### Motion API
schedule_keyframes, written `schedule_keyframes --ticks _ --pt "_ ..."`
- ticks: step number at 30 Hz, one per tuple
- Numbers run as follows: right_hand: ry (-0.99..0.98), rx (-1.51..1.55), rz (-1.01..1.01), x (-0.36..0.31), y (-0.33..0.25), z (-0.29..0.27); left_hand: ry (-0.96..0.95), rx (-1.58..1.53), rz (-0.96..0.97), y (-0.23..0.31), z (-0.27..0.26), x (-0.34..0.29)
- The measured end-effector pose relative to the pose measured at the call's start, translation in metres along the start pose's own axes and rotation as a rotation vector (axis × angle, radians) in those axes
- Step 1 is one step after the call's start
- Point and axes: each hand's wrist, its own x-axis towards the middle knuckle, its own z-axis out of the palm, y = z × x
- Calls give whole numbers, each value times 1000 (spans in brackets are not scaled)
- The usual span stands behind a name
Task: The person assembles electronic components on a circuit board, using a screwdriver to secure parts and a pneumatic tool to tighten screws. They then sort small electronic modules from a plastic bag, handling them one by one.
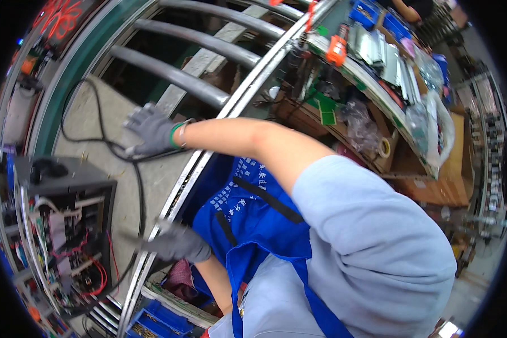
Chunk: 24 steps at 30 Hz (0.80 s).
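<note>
My right hand [152, 130], in a grey glove with a green cuff, reaches over a pale board [169, 169]. Its fingers are spread, and no object shows in its grasp. A black cable [102, 139] loops across the board and passes close along the lower side of this hand; whether they touch I cannot tell. Lower down, my left hand [180, 242], also in a grey glove, is over the metal rail near the cable. Motion smears its fingers. To its left stands a dark open-sided case [111, 197] with circuit parts and red and pink wires inside.
Metal rollers [172, 76] span the frame beyond the board. A long metal rail [188, 172] runs between the board and my body. On the right, a cluttered bench [372, 84] holds an orange-handled tool [337, 49] and metal pieces. A blue crate [158, 321] sits at the bottom.
</note>
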Motion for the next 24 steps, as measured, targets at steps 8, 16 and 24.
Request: schedule_keyframes --ticks 8,16,24 --pt "465 760 42 -59 -7 -86 -668 -232 377 25 68 -1" --pt "727 -7 595 -391 55 -256 -454 -577 173 83 67 9" --pt "1235 -244 1049 -586 20 -321 -807 -1201 603 315 34 -18"
